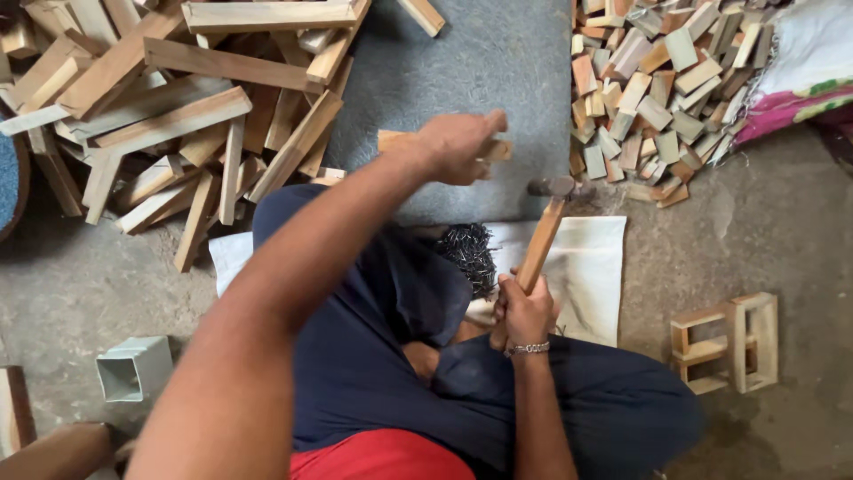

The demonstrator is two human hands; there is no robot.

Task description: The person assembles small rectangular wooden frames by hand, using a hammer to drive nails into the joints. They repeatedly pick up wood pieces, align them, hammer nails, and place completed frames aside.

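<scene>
The left hand [458, 145], near the top middle of the frame, is closed around a small wood piece [395, 140] held over the grey mat [498, 62], and the right hand [524, 311], lower and to the right, grips the wooden handle of a hammer [544, 236] whose metal head sits just right of the wood. To do this well, I think the wood should sit flat and still, with fingers kept away from where the hammer lands. The pile of dark nails [471, 253] lies on the white cloth [591, 267] between the hands, close enough to grab.
</scene>
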